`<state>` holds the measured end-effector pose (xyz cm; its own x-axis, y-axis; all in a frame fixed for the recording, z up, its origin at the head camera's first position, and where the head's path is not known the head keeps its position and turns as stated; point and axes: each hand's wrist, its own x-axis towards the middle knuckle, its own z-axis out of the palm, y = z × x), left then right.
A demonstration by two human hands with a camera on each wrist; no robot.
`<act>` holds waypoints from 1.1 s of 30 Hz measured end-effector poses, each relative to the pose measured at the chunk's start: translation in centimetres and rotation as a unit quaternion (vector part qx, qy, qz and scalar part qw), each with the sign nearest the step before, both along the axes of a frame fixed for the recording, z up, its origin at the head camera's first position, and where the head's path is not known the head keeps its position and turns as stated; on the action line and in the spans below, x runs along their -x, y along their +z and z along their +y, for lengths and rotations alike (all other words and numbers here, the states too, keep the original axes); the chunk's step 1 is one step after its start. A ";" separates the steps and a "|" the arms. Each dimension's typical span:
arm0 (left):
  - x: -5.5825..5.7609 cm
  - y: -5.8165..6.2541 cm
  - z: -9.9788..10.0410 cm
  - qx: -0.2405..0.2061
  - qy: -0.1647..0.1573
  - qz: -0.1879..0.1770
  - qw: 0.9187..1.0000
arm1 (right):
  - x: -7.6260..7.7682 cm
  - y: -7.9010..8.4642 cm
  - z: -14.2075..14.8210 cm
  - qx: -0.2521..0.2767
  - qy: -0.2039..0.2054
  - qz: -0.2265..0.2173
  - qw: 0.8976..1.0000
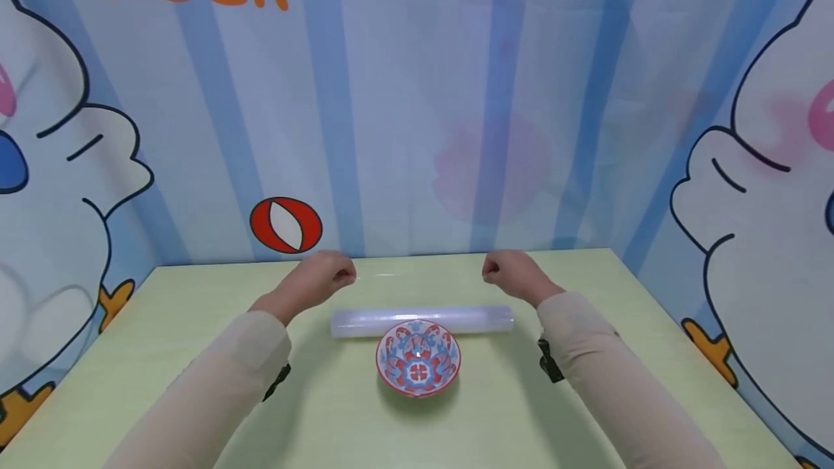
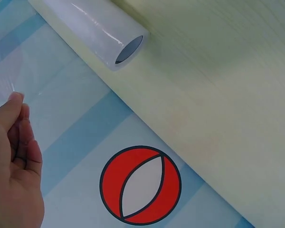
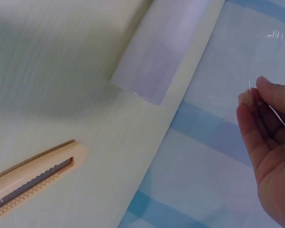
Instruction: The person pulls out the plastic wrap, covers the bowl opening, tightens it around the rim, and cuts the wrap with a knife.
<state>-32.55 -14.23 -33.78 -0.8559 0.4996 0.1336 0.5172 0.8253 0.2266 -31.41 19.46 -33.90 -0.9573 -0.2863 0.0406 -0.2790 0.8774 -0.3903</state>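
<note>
Between my two hands stretches a sheet of clear cling film (image 1: pixel 384 275), seen mainly by its glints. One edge of it is pinched between thumb and fingers of my left hand (image 1: pixel 319 277) (image 2: pixel 16 156). My right hand (image 1: pixel 517 273) (image 3: pixel 270 123) pinches the other side in the same way. Below and nearer to me, the cling film roll (image 1: pixel 423 321) lies crosswise on the table; its hollow end shows in the left wrist view. A red and blue patterned bowl (image 1: pixel 418 360) stands in front of the roll, hiding part of it.
On the pale table (image 1: pixel 189 339), an orange box cutter (image 3: pixel 38 173) lies near the roll's right end, seen only in the right wrist view. A blue striped curtain (image 1: pixel 404 107) with cartoon ducks hangs behind the table and along both sides.
</note>
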 end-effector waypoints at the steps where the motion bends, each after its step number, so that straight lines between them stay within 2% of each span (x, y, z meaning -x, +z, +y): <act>1: 0.0 0.1 0.0 0.000 0.000 0.001 1.000 | 0.0 0.1 0.0 0.000 -0.002 -0.001 1.000; 6: 0.1 0.3 0.1 0.002 -0.010 0.010 1.000 | 0.0 0.6 0.2 -0.001 0.002 -0.005 1.000; 22: 0.1 1.3 0.0 0.011 -0.001 0.029 1.000 | -0.4 2.1 0.5 -0.001 0.023 -0.017 1.000; 33: -0.1 2.2 -0.3 0.003 -0.024 0.062 0.998 | -0.3 3.1 0.5 -0.005 0.023 -0.017 1.000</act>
<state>-32.49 -14.55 -31.55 -0.8082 0.5409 0.2330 0.5798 0.8002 0.1535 -31.11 19.92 -30.77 -0.9435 -0.3312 0.0050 -0.3066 0.8675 -0.3917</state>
